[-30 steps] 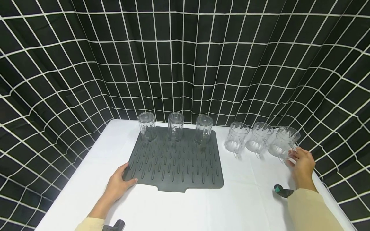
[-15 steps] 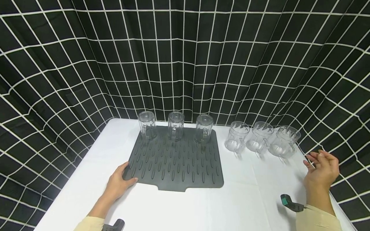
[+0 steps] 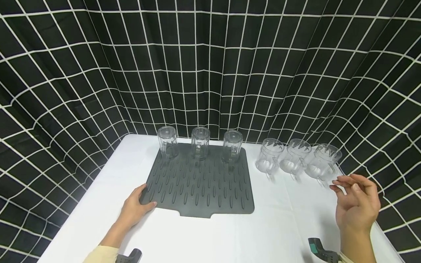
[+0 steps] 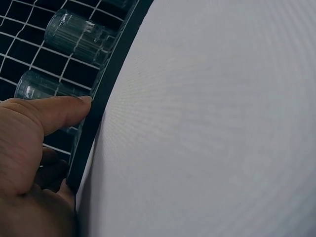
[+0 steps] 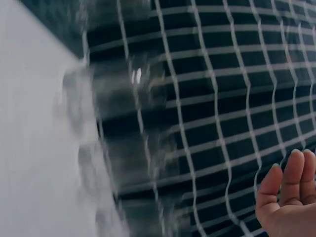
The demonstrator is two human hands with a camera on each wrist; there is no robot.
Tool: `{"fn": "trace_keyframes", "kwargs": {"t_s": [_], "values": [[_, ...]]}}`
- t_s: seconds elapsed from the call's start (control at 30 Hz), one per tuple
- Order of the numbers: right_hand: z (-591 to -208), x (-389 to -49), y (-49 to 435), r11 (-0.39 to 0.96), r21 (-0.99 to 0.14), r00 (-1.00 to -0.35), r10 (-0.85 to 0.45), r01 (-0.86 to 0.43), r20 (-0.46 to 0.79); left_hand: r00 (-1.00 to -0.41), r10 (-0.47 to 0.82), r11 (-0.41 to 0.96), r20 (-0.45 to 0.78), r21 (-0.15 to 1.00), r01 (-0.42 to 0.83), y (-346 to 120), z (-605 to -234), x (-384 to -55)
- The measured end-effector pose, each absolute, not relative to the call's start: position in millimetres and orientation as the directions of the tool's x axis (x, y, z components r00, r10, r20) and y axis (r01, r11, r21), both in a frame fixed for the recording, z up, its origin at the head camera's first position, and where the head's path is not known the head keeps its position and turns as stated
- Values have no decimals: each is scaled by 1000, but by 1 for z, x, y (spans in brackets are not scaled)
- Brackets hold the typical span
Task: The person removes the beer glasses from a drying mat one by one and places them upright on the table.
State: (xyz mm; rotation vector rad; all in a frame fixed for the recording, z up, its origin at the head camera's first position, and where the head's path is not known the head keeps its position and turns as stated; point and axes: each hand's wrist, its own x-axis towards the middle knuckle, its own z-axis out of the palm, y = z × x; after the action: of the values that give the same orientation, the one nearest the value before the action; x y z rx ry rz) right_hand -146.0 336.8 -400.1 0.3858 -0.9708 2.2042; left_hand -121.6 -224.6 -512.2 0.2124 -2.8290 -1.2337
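Observation:
A dark grey drying mat [image 3: 200, 190] with raised ridges lies on the white table. My left hand [image 3: 133, 210] holds its near left corner, thumb at the front edge and fingers along the left side; in the left wrist view the thumb [image 4: 64, 111] touches the mat's edge. Along the mat's back stand three glass mugs, left [image 3: 167, 144], middle [image 3: 200, 144] and right [image 3: 232, 148], apparently upside down. My right hand [image 3: 358, 204] hovers over the table's right side, fingers loosely bent around nothing. Nearest to it is the rightmost [image 3: 323, 160] of three clear glass mugs standing beside the mat.
The other two mugs of the right row, one beside the mat [image 3: 269, 156] and one in the middle [image 3: 295, 157], stand close together, handles toward me. Black cloth with a white grid [image 3: 210, 73] rises behind the table [image 3: 263, 237] and along both sides.
My right hand has left the rightmost mug, swung out to the right, then come back left and nearer to me. Mugs, mat and left hand have stayed put.

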Motion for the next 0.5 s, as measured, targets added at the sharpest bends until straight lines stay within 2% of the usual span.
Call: {"fn": "trace_keyframes", "kwargs": {"t_s": [0.3, 0.5], "values": [[-392, -141, 284, -678, -414, -728, 267, -607, 631, -990, -137, 676, -18, 729, -107, -225, -511, -122], [-388, -150, 253, -693, -441, -703, 134, -570, 698, -990, -137, 676, -10, 730, -101, -225, -512, -121]]}}
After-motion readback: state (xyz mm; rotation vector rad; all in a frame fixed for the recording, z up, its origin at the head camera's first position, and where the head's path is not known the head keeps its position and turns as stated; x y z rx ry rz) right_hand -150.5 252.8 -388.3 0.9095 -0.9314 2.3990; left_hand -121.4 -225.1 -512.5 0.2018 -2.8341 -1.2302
